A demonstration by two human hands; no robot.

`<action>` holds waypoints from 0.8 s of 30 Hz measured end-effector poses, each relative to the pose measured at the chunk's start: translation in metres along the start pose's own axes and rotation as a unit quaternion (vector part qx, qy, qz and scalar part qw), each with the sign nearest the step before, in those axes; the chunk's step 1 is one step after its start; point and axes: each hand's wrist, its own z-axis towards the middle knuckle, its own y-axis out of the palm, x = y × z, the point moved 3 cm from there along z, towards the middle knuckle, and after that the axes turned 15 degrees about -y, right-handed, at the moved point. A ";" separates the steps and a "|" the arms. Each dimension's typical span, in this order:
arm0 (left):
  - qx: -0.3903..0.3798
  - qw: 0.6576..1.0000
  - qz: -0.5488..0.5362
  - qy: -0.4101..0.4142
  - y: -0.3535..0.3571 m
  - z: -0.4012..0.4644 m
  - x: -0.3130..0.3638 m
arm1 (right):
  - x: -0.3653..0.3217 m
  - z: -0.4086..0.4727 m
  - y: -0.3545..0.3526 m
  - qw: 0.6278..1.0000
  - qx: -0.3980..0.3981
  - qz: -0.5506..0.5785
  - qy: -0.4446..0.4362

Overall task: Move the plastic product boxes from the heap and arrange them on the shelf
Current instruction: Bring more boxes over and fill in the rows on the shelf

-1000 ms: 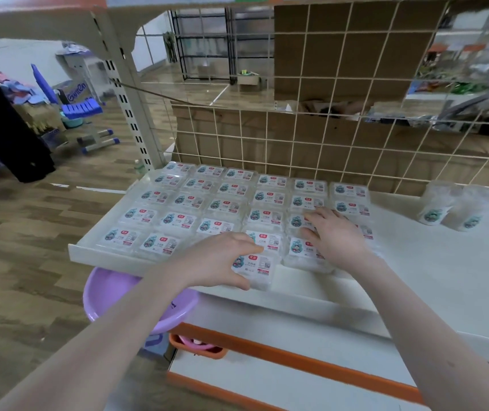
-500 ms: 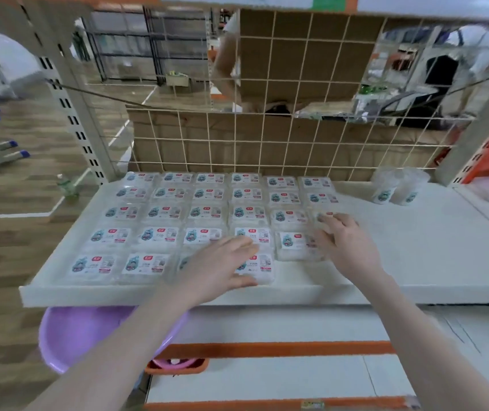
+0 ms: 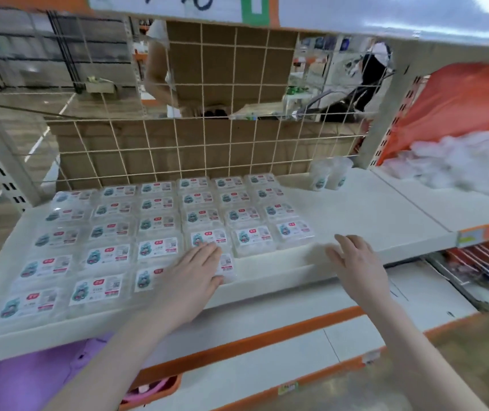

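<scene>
Near the shelf (image 3: 356, 221) lip, the flat, open left hand (image 3: 191, 275) presses a front-row box (image 3: 228, 266) that could tip off, while the open right hand (image 3: 356, 262) holds nothing.

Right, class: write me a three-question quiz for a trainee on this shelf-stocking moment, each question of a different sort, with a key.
1. True or false: the right hand holds a box.
2. The left hand lies flat on: A) a front-row box; B) the cups; C) the basin.
3. How many columns of boxes on the shelf lack a front-row box?

Key: 1 false, it is empty, above bare shelf. 2 A. 3 two, the rightmost ones.
</scene>
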 end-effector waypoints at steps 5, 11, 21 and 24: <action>0.013 0.999 -0.043 0.017 -0.012 0.012 0.047 | 0.035 -0.018 -0.014 0.999 0.009 -0.005 0.032; 0.042 0.997 -0.052 0.033 -0.013 0.038 0.139 | 0.107 -0.046 -0.043 0.997 0.035 -0.017 0.074; 0.077 0.992 -0.086 0.042 0.002 0.081 0.355 | 0.266 -0.074 -0.109 0.995 0.066 -0.048 0.063; 0.089 0.990 -0.091 0.056 0.001 0.093 0.412 | 0.312 -0.076 -0.126 0.993 0.077 -0.049 0.072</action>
